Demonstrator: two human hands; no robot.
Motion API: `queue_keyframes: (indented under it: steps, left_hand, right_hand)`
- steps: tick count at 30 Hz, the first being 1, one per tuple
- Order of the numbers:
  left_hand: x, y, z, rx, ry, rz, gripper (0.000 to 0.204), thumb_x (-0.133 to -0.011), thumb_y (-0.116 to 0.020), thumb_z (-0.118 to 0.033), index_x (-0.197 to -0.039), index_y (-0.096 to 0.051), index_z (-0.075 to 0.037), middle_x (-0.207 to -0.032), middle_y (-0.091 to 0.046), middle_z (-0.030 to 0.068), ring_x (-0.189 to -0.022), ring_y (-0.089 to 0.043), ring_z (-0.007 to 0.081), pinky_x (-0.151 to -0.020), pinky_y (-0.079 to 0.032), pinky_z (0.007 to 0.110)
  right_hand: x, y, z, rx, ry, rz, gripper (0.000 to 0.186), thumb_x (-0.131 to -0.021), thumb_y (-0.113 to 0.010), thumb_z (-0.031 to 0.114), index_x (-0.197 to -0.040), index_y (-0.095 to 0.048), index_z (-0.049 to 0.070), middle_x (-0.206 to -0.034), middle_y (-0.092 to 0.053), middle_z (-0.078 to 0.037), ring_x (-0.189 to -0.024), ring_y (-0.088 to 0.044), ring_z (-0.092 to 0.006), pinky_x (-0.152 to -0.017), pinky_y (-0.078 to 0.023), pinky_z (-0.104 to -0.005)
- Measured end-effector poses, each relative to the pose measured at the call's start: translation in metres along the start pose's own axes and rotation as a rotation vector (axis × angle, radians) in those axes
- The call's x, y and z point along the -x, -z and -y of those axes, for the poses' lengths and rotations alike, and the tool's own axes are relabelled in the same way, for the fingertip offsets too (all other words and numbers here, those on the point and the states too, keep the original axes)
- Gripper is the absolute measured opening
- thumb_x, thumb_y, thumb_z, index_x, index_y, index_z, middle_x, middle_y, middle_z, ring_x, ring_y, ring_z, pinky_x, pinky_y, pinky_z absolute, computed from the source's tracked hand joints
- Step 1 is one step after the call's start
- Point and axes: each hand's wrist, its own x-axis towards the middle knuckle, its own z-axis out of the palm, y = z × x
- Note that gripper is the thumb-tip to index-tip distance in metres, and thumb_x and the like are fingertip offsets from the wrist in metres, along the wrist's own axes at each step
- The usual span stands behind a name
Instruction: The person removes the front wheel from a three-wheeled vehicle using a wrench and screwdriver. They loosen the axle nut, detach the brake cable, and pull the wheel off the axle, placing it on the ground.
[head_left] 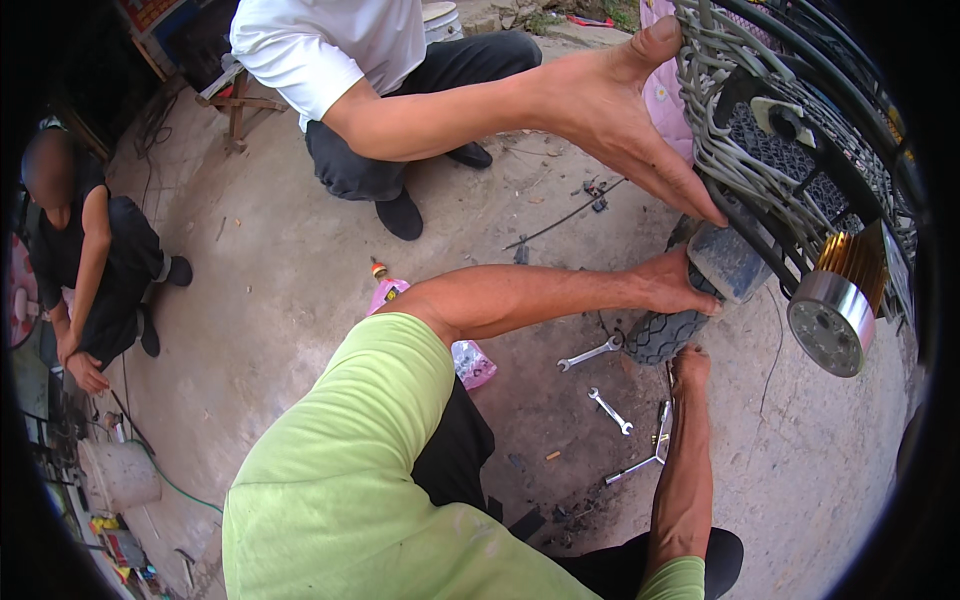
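Observation:
My left hand grips the black tyre beside a dark, boxy housing, its fingers partly hidden. My right hand is closed low by the tyre, where I cannot make out what it holds. A three-arm socket wrench and two open-end wrenches lie nearby on the concrete. Above my left arm, another person's hand spans the grey woven basket and its dark frame. A cylindrical metal-and-gold part sits below the basket.
The person in white squats ahead; another in dark clothes sits at left. Also around are a pink bag, a cable with small parts, a wooden stool, a bucket and a green hose.

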Motion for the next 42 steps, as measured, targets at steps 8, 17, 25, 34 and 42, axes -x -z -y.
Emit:
queue_keyframes:
  steps: [8,17,25,34,42]
  left_hand:
    - [0.002,0.000,-0.001,-0.017,0.056,-0.019,0.082,-0.074,-0.084,-0.035,-0.138,-0.048,0.003,-0.132,-0.060,0.0188,-0.124,-0.056,0.0283,-0.107,-0.043,0.036]
    - [0.005,0.005,-0.005,-0.053,0.066,-0.002,0.087,-0.073,-0.083,-0.036,-0.139,-0.045,0.006,-0.133,-0.059,0.0217,-0.125,-0.055,0.0301,-0.107,-0.043,0.037]
    - [0.000,0.004,-0.009,-0.135,0.159,0.027,0.078,-0.076,-0.081,-0.038,-0.134,-0.051,0.005,-0.127,-0.062,0.0226,-0.119,-0.060,0.0285,-0.103,-0.046,0.039]
    - [0.001,-0.002,-0.017,-0.101,0.291,0.045,0.067,-0.083,-0.078,-0.025,-0.138,-0.052,0.004,-0.134,-0.060,0.0121,-0.120,-0.056,0.0209,-0.105,-0.042,0.033]
    - [-0.005,-0.003,-0.018,-0.015,0.215,0.085,0.074,-0.085,-0.077,-0.024,-0.144,-0.042,0.004,-0.141,-0.052,0.0130,-0.128,-0.050,0.0226,-0.110,-0.037,0.035]
  right_hand:
    - [0.031,0.003,0.027,-0.449,-0.269,0.299,0.012,-0.093,-0.061,0.024,-0.087,-0.058,0.015,-0.082,-0.058,0.002,-0.069,-0.054,-0.0120,-0.056,-0.040,-0.0268]
    - [0.007,0.002,0.005,-0.154,-0.102,0.128,0.008,-0.093,-0.063,0.017,-0.090,-0.058,0.012,-0.071,-0.053,0.001,-0.055,-0.049,-0.0124,-0.045,-0.035,-0.0263]
    - [0.041,-0.014,0.030,-0.432,-0.289,0.231,0.015,-0.096,-0.057,0.024,-0.083,-0.056,0.017,-0.072,-0.053,0.002,-0.065,-0.055,-0.0144,-0.058,-0.040,-0.0273]
    - [0.035,-0.027,0.024,0.042,0.029,-0.046,0.027,-0.086,-0.079,0.031,-0.079,-0.067,0.008,-0.065,-0.055,-0.001,-0.052,-0.044,-0.0118,-0.048,-0.033,-0.0314]
    - [0.038,-0.011,0.024,-0.421,-0.221,0.218,0.022,-0.091,-0.073,0.029,-0.094,-0.072,0.007,-0.083,-0.065,0.000,-0.068,-0.055,-0.0140,-0.053,-0.037,-0.0310]
